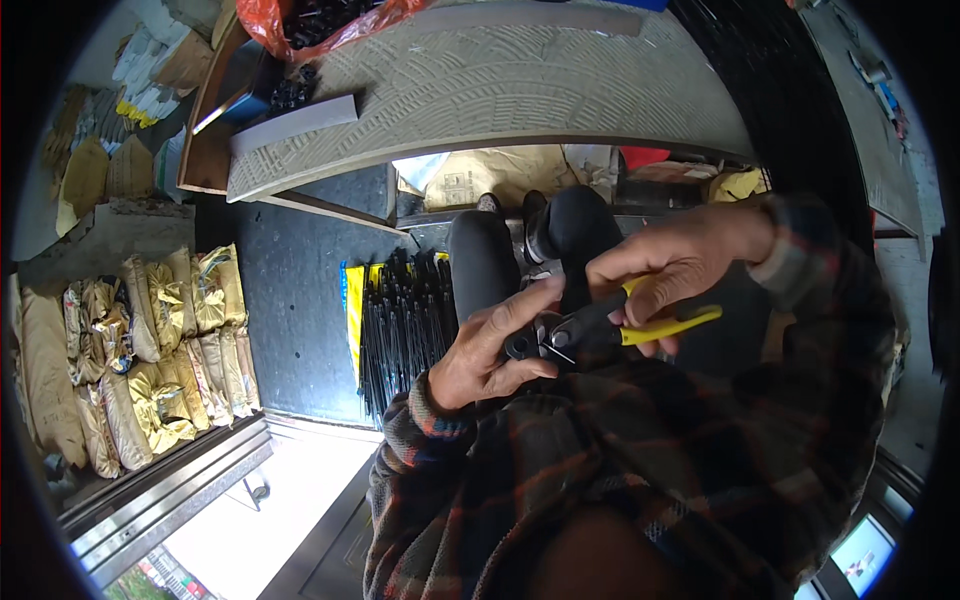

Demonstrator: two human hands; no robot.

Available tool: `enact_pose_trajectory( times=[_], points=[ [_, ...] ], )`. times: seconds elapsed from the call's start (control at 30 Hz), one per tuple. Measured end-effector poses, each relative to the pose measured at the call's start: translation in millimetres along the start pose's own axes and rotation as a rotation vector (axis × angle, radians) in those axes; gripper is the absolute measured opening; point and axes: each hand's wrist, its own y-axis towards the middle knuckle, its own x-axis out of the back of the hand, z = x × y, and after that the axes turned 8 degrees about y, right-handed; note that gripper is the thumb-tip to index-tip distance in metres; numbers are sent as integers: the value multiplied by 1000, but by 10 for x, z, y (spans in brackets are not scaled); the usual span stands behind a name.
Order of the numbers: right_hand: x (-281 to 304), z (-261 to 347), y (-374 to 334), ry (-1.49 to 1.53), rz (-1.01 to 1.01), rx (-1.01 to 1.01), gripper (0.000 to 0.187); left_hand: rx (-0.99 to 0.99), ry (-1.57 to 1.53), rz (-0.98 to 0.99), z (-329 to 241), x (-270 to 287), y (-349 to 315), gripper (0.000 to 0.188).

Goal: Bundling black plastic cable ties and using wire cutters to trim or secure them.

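I am sitting with a wide wooden workbench (520, 90) curving across the upper part of my view, its top scored with a wavy pattern. To my left, tan and yellow sacks (140, 340) are lying stacked in rows on the floor, well apart from my hands. Nearer, just left of my knees, a bundle of thin black rods (400, 325) is resting on a yellow sheet (352, 310). At the far left corner of the bench an orange plastic bag (330, 25) is holding small dark pieces, and a grey flat strip (295, 123) is lying beside it.

My plaid sleeves are coming up from the lower edge, and both hands are meeting over my lap, in front of my dark trousers (530, 250).

My right hand (680, 265) is gripping the yellow handles of a pair of pliers (620, 325), fingers wrapped over the upper handle while the lower handle is sticking out to the right. The dark head of the pliers is pointing left, toward my other hand.

My left hand (490, 350) is closing around a small black part (522, 345), thumb and forefinger pinching it right at the tip of the pliers. The part is sitting between my two hands, touching the left fingers and meeting the tool's nose; I cannot tell its exact shape.
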Motion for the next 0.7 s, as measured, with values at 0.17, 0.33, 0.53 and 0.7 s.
enact_pose_trajectory(
  times=[0.17,0.33,0.53,0.7],
  points=[
    [-66,-164,-60,257,-80,93,32,8,27,-36,90,-59,-36,55],
    [-544,-305,-104,-605,-470,-15,14,127,20,-178,77,-233,6,50],
    [-454,-255,-102,-1042,-807,-1,18,142,8,-258,53,-298,83,60],
    [-325,-373,-210,151,-153,-174,33,32,-37,5,61,-120,149,64]
  ],
)
